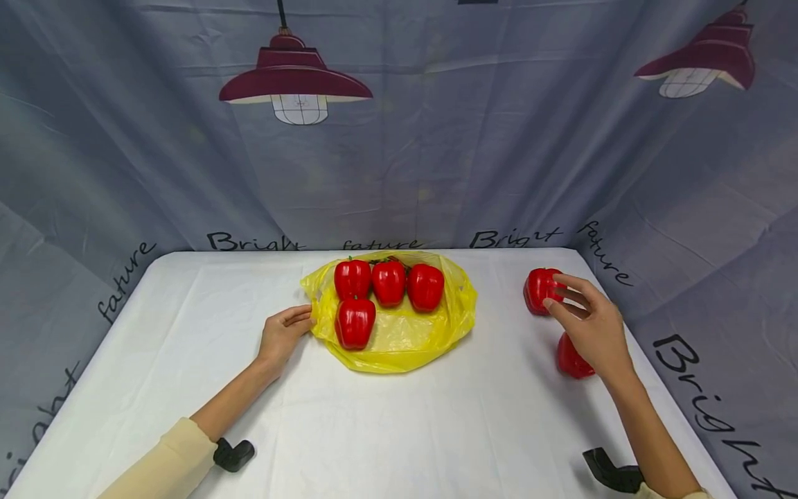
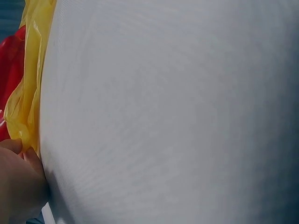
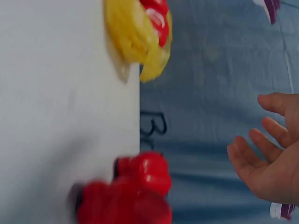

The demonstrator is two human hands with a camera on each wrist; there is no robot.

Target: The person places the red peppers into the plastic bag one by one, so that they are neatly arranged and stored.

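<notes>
A yellow plastic bag lies spread on the white table, with several red bell peppers on it. My left hand pinches the bag's left edge between thumb and fingers; in the left wrist view the fingertips meet the bunched yellow film. Over the table's right side hovers my right hand, fingers loosely bent and apart, holding nothing. Two more red bell peppers are there: the farther one shows past the fingertips, and the nearer one is partly hidden under the hand.
The white table ends at a grey-blue curtain printed with lamps and lettering, which hangs along the back and both sides. Black curved pieces stick out at both wrists.
</notes>
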